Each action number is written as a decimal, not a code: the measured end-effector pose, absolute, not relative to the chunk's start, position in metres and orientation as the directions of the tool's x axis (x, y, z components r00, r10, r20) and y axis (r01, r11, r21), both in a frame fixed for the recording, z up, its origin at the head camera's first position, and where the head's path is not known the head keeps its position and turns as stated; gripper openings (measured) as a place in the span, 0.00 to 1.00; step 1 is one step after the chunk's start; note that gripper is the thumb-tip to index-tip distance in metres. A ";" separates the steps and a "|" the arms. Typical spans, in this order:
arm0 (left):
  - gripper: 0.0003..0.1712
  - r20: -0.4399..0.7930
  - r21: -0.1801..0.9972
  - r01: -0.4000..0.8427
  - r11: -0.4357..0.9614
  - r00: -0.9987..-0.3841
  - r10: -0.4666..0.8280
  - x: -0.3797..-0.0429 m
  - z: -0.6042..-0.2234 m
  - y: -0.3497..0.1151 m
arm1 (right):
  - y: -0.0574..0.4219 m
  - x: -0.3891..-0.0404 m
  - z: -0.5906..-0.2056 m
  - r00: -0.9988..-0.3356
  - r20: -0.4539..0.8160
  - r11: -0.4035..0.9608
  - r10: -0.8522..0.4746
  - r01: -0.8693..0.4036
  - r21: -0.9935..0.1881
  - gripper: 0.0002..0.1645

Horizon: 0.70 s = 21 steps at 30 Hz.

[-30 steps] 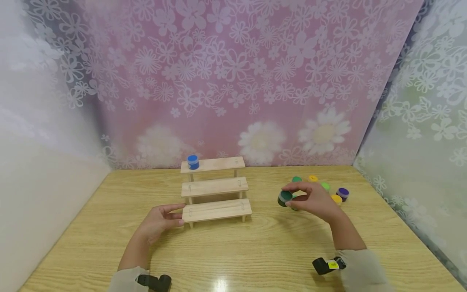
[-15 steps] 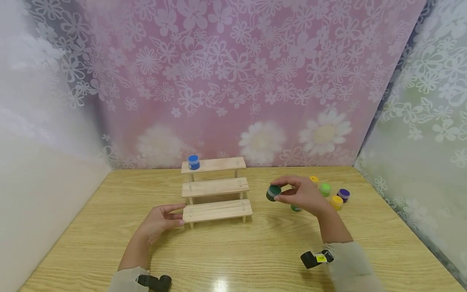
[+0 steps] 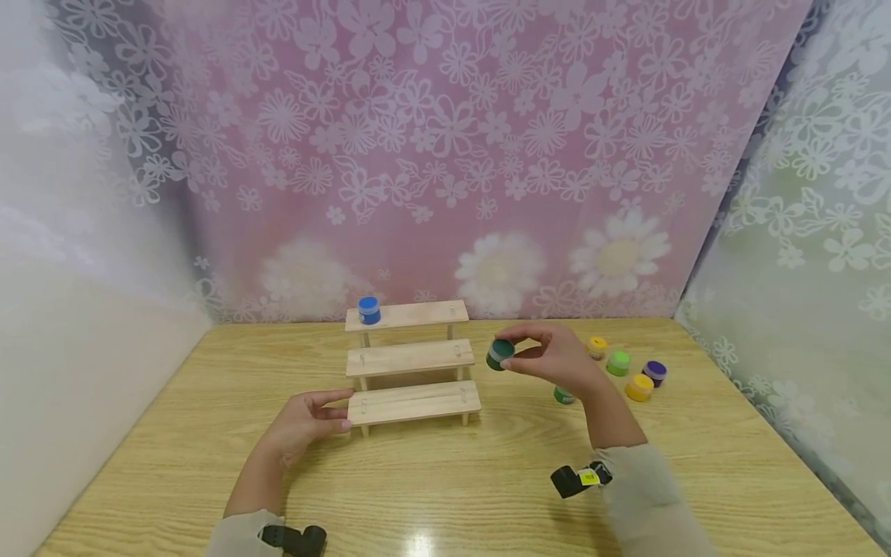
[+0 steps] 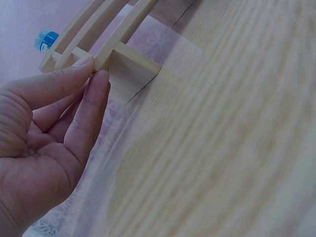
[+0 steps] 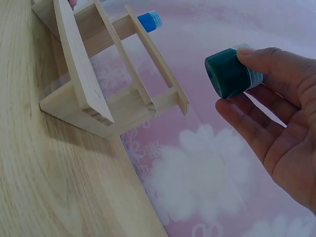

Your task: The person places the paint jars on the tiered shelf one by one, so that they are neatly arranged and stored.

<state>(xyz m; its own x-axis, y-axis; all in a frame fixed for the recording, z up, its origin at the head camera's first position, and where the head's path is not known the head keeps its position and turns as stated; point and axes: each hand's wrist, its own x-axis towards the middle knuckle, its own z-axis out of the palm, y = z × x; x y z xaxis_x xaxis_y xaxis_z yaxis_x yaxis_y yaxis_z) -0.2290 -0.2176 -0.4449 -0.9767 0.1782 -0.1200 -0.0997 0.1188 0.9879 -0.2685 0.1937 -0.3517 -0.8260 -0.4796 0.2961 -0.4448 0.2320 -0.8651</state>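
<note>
My right hand (image 3: 557, 357) pinches a dark green paint jar (image 3: 500, 354) between thumb and fingers, raised in the air to the right of a three-step wooden display stand (image 3: 411, 358). In the right wrist view the green jar (image 5: 228, 74) is tipped, its base toward the stand. My left hand (image 3: 302, 425) holds the left end of the stand's lowest step, thumb and fingertips at its corners; the left wrist view has the thumb and fingers (image 4: 84, 113) meeting at that end. A blue paint jar (image 3: 369, 310) stands at the left of the top step.
On the table (image 3: 445, 480), right of the stand, are a light green jar (image 3: 618, 363), a purple jar (image 3: 654, 373), two yellow jars, the nearer yellow jar (image 3: 639, 387) beside the purple one, and a green jar (image 3: 564, 395) partly behind my right hand. A pink flowered curtain (image 3: 445, 155) hangs behind.
My right hand has carried the dark green jar leftward and slightly up, toward the stand, uncovering jars behind it. My left hand stays at the stand's lowest step.
</note>
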 end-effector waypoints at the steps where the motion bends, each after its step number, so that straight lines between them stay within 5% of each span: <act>1: 0.34 -0.120 0.988 -0.100 0.120 -0.977 0.177 -0.229 -0.445 -0.218 | 0.192 -0.270 -0.351 -0.826 0.299 0.234 -0.477 -0.447 -0.863 0.24; 21: 0.34 -0.112 0.989 -0.091 0.119 -0.975 0.192 -0.229 -0.446 -0.218 | 0.159 -0.289 -0.327 -0.793 0.357 0.250 -0.493 -0.522 -0.815 0.21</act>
